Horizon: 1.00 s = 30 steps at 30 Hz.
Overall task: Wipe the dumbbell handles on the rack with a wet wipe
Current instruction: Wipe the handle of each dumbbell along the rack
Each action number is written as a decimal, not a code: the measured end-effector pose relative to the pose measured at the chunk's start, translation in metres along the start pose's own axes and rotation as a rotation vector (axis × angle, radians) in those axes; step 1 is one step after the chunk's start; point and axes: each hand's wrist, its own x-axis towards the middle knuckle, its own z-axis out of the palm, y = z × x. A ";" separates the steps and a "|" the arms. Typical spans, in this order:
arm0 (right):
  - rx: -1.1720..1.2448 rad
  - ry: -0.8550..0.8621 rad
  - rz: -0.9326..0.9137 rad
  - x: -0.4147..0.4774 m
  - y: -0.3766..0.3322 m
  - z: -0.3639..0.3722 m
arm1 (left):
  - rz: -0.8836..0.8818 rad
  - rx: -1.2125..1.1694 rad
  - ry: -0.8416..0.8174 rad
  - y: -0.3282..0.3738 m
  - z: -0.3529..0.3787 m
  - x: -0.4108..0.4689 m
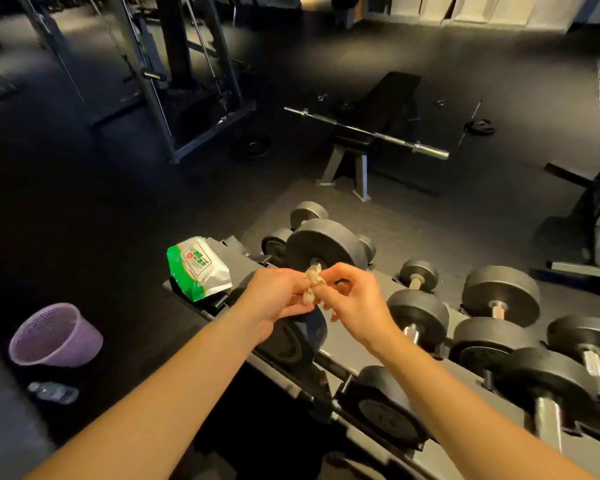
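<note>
1. One view only, from the head camera, looking down on the dumbbell rack (329, 362); every place below is given relative to that rack.
2. Above the rack's left end, the left hand (274, 299) and the right hand (352, 303) meet. Both grips are narrow, the fingertips of each pinched on the same crumpled wet wipe (313, 284), which is bunched between them and is not touching any dumbbell.
3. Step in hand, as judged: preparing the wipe, either opening it out or folding it, before wiping. No handle is under the wipe at this moment.
4. Dumbbell handles (496, 309) lie in rows on the rack to the right of the hands. The nearest bare handle (411, 332) sits just right of the right wrist.
5. Next move, as judged: spread the wipe over one palm, lower it to a handle, close the grip around the bar and run along it between the weight heads.
6. Containers: a green and silver wipe packet (199, 268) rests on the rack's left end, just beside the left hand; whether it is open cannot be told. A purple basket (54, 336) stands on the floor well left of the rack; its contents are not discernible. A plastic bottle (54, 392) lies near it.
</note>
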 end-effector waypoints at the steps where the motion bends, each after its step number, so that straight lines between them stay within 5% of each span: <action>1: -0.054 0.028 -0.009 0.008 0.003 0.000 | -0.001 0.054 -0.045 0.005 -0.004 0.000; 3: -0.123 0.104 0.015 0.026 0.016 -0.006 | 0.055 0.179 -0.015 0.014 -0.014 0.003; 6: -0.197 0.231 0.116 0.055 0.042 -0.020 | 0.313 0.631 0.355 0.019 -0.035 0.021; 8: -0.230 0.158 0.123 0.072 0.056 -0.018 | 0.348 0.792 0.446 0.015 -0.040 0.035; 12: -0.249 -0.089 0.048 0.088 0.073 0.010 | 0.126 0.756 0.462 -0.008 -0.028 0.059; 18: -0.226 -0.495 -0.167 0.099 0.090 0.036 | 0.166 0.660 0.688 -0.026 -0.021 0.069; 23: -0.629 -0.659 -0.603 0.129 0.082 0.026 | 0.185 0.684 0.706 -0.028 -0.022 0.071; 27: -0.783 -0.546 -0.427 0.153 0.071 0.020 | 0.184 0.677 0.718 -0.030 -0.023 0.073; 30: -0.679 -0.800 -0.416 0.144 0.054 0.033 | 0.209 0.648 0.727 -0.029 -0.021 0.071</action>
